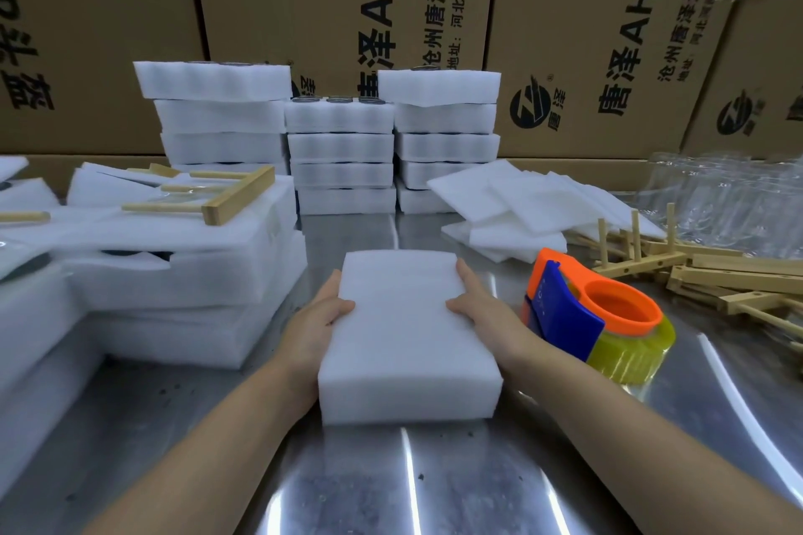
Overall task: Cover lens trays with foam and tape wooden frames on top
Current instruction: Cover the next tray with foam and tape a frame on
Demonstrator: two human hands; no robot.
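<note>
The left hand and the right hand each hold one long side of a thick white foam block in the middle of the frame. Each thumb lies on top and the fingers press along the side, so both hands grip it. The block sits flat on the shiny metal table.

Just to the right of the block lies an orange and blue tape holder with yellow tape. Farther right is a messy pile of light wooden frames. Above the tape holder, thin white foam sheets lie spread out.

On the left is a big heap of white foam packs with one wooden frame on top. Behind the block, in the upper middle, stand three tall stacks of white foam trays. Brown cardboard boxes fill the top of the frame.
</note>
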